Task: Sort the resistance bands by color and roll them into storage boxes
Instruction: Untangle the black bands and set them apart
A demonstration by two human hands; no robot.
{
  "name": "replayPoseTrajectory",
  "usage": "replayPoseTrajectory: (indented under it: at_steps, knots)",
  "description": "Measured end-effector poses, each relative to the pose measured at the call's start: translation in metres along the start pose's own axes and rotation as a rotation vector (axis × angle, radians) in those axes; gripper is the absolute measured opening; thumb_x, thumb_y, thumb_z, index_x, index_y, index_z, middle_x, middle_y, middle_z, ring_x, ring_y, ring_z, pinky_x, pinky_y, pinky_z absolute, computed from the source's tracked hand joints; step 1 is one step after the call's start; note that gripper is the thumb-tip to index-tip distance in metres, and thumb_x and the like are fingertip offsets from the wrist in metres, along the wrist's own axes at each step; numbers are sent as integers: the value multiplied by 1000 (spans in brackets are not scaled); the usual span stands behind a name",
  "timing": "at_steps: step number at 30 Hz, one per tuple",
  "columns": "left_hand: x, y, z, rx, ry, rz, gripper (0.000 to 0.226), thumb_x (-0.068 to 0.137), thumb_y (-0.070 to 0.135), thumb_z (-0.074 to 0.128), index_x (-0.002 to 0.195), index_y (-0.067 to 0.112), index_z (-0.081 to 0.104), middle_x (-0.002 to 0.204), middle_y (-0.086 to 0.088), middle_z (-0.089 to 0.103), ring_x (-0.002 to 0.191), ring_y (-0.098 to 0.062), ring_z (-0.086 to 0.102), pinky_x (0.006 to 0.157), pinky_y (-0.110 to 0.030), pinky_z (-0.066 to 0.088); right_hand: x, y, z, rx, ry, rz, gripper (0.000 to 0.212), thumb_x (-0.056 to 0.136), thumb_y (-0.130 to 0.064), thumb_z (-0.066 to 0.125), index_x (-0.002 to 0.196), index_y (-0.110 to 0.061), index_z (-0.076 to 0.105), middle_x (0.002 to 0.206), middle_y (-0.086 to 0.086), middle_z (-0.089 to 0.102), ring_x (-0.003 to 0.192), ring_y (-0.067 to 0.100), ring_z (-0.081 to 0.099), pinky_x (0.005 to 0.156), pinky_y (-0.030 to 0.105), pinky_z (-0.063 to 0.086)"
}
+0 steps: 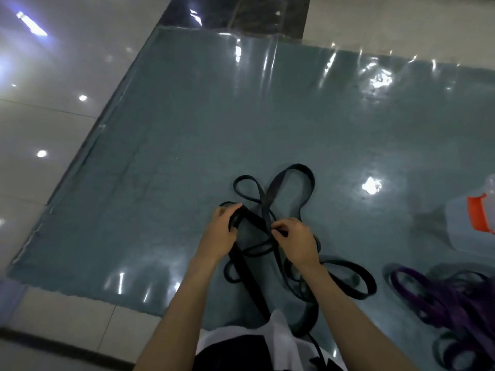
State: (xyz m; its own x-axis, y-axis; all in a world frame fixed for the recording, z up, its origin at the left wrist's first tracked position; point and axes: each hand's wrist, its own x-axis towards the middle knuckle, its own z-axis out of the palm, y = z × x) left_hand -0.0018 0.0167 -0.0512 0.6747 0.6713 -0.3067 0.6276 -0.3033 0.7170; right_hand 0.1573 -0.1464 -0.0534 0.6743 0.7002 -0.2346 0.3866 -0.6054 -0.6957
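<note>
A tangle of black resistance bands lies on the blue-grey mat in front of me, loops spreading forward and to the right. My left hand grips a folded strand of black band at the tangle's left side. My right hand pinches another black strand near the middle, fingers curled round it. A heap of purple bands lies at the lower right, apart from both hands.
A clear plastic storage box with an orange latch stands at the right edge. The mat has a glossy plastic cover and lies on shiny pale floor tiles. My white and black clothing shows at the bottom.
</note>
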Motion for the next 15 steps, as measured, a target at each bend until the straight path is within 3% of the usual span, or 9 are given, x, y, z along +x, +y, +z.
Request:
replayPoseTrajectory:
  at_steps: [3, 6, 8, 10, 12, 15]
  knots:
    - [8, -1, -8, -41, 65, -47, 46, 94, -1, 64, 137, 15, 63, 132, -10, 61, 121, -26, 62, 104, -28, 46, 9, 2, -9, 231, 115, 145, 7, 93, -7, 77, 100, -8, 79, 102, 9, 76, 97, 23, 72, 94, 45, 60]
    - [16, -2, -15, -147, 95, -132, 28, 96, 11, 72, 123, 12, 66, 119, -9, 68, 103, -29, 69, 89, -41, 59, 19, 0, -22, 358, 212, 193, 8, 94, -6, 75, 98, -13, 76, 98, 4, 76, 94, 21, 72, 90, 43, 62]
    - [18, 2, -16, -287, 101, -194, 19, 97, 12, 72, 115, 19, 66, 116, -11, 67, 87, -28, 71, 67, -40, 64, 27, -2, -31, 454, 232, 221, 13, 94, -8, 75, 99, -21, 74, 97, -1, 74, 89, 22, 73, 80, 40, 64]
    - [19, 7, -13, -365, 115, -204, 18, 98, 11, 70, 109, 25, 68, 115, -8, 67, 77, -21, 70, 57, -32, 63, 35, -5, -36, 557, 212, 255, 21, 94, -10, 76, 106, -26, 71, 103, -4, 72, 80, 21, 74, 70, 34, 64]
    - [18, 15, -6, -402, 57, -179, 17, 98, 13, 71, 110, 25, 71, 115, -4, 69, 83, -18, 71, 64, -34, 64, 40, -5, -34, 575, 144, 263, 25, 94, -13, 78, 111, -29, 69, 108, -4, 71, 75, 16, 72, 68, 32, 63]
    - [12, 22, 8, -341, -97, -117, 16, 96, 20, 75, 107, 32, 73, 109, 7, 72, 99, -12, 69, 85, -28, 57, 37, 2, -21, 326, 12, 197, 31, 92, -16, 80, 120, -22, 69, 115, -1, 72, 91, 13, 69, 79, 28, 59]
